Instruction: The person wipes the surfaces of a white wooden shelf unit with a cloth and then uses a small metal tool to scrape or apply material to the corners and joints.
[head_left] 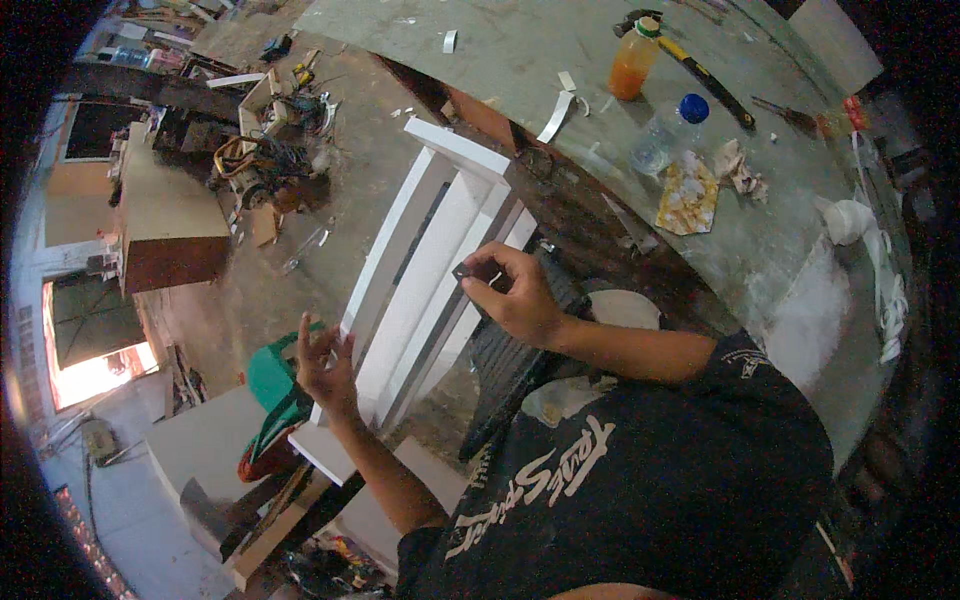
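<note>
A white wooden frame made of long parallel slats with a cross piece at its far end lies in front of me. My right hand pinches a small dark block against one of the slats. My left hand has its fingers spread and touches the frame's left slat near its near end, holding nothing.
A grey workbench curves along the right, carrying an orange-drink bottle, a clear bottle with a blue cap, a hammer, crumpled paper and white tape scraps. Wooden boxes, tangled tools and a green object lie on the floor to the left.
</note>
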